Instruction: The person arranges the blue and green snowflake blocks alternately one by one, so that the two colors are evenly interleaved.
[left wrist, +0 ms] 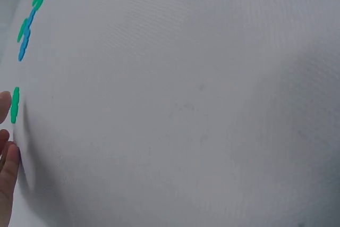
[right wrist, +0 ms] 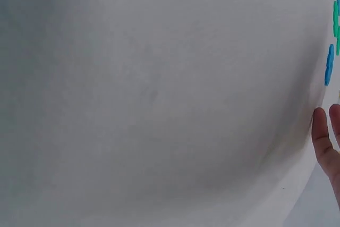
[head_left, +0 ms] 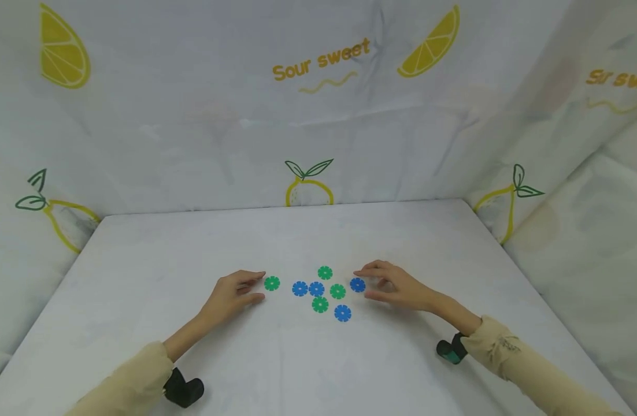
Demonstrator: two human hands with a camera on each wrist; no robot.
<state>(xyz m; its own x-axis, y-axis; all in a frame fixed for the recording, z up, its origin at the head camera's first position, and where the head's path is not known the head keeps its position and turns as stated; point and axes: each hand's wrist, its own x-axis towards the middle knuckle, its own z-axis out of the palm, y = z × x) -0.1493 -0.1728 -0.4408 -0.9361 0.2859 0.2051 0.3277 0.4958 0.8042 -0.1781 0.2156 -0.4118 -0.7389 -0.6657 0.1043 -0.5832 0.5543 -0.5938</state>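
Several flat, notched plastic discs, green and blue, lie on the white table in the head view. My left hand (head_left: pixel 234 296) is just left of the leftmost green disc (head_left: pixel 271 283), its thumb and fingers spread apart and holding nothing. Opposite it, my right hand (head_left: pixel 402 289) reaches in from the right, thumb and fingertips apart on either side of the rightmost blue disc (head_left: pixel 357 285). Whether they touch that disc I cannot tell. Between the hands sit two blue discs side by side, including one blue disc (head_left: pixel 300 289), with a green disc (head_left: pixel 320 304) below them.
A white cloth backdrop (head_left: pixel 219 127) with lemon prints rises behind the table (head_left: pixel 157 260). More cloth hangs at the right side. Dark wrist-worn devices show under both sleeves, one black device (head_left: pixel 184 390) at the left and another (head_left: pixel 452 349) at the right.
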